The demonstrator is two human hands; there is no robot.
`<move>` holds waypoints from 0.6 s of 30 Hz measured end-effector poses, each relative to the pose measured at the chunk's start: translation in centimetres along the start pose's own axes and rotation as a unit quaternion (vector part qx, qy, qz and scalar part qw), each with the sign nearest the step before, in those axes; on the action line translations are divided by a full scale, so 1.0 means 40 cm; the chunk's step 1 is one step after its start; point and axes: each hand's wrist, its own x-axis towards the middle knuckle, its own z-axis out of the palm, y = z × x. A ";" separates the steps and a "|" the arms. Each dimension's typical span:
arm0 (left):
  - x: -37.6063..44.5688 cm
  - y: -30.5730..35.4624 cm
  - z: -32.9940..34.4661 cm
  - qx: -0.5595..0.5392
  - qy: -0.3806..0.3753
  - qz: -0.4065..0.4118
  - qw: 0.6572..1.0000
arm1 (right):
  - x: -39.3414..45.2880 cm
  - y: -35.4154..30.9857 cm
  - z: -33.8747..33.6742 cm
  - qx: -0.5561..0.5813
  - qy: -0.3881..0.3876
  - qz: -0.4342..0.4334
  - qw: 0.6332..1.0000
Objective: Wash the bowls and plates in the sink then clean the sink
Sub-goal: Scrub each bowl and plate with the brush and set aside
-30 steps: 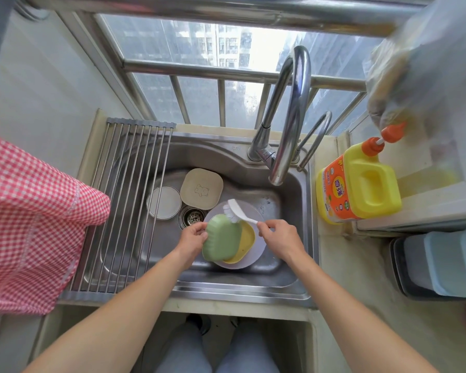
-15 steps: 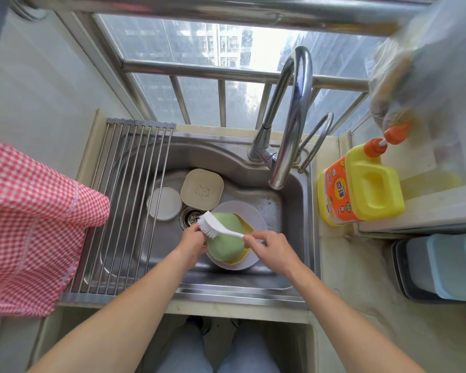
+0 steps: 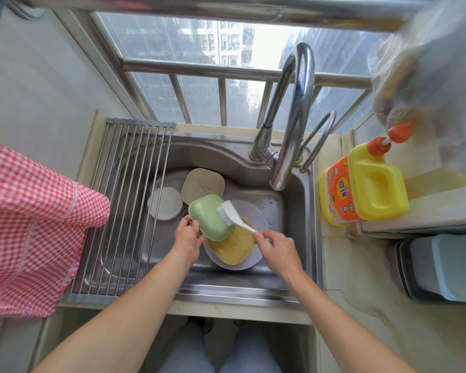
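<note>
- Head view: I see both bare forearms reaching into the steel sink point(image 3: 293, 211).
- Left hand point(image 3: 186, 238): grip clasped on the near-left edge of the green bowl point(image 3: 210, 217), which is tilted and raised above the other dishes.
- Right hand point(image 3: 276, 247): grip clenched round the handle of the white brush point(image 3: 233, 214); bristles touch the right side of the green bowl.
- Yellow bowl point(image 3: 232, 246) sits on the white plate point(image 3: 256, 214) on the sink floor, partly under the green bowl.
- Beige square plate point(image 3: 203, 185) lies at the back of the basin, just behind the green bowl; a small round white plate point(image 3: 164, 203) lies beside it to the left, under the rods.
- Roll-up drying rack point(image 3: 124, 205) spans the sink's left half.
- Tap point(image 3: 293, 117) arches over the basin; I cannot tell whether water runs.
- Yellow detergent jug point(image 3: 366, 184) with orange cap stands on the surface to the right.
- Red checked cloth point(image 3: 30, 227) hangs at left.
</note>
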 end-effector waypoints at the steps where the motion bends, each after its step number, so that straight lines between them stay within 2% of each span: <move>1: 0.003 -0.001 0.004 -0.013 0.010 0.001 1.000 | -0.003 -0.006 0.002 0.015 -0.030 -0.033 0.999; 3: 0.013 -0.004 0.010 -0.042 0.030 -0.003 0.999 | -0.014 -0.019 0.008 0.014 -0.068 -0.093 0.993; 4: 0.015 -0.006 0.016 -0.056 0.035 -0.006 0.998 | -0.015 -0.019 0.012 0.011 -0.056 -0.101 0.993; 8: 0.011 -0.010 0.027 -0.080 0.057 -0.006 0.995 | 0.001 -0.010 0.022 0.030 0.071 0.004 0.997; 9: 0.012 -0.010 0.025 -0.085 0.063 -0.005 0.994 | 0.005 -0.007 0.022 0.027 0.081 0.013 0.996; 13: 0.016 0.003 0.013 -0.120 0.084 -0.003 0.989 | -0.004 -0.003 0.018 0.036 -0.028 -0.070 0.996; 14: 0.014 0.008 0.009 -0.123 0.090 -0.003 0.988 | -0.003 0.003 0.017 0.026 -0.031 -0.068 0.997; 18: 0.007 0.022 0.003 -0.113 0.100 -0.004 0.989 | 0.012 0.019 0.005 0.017 0.039 0.002 0.999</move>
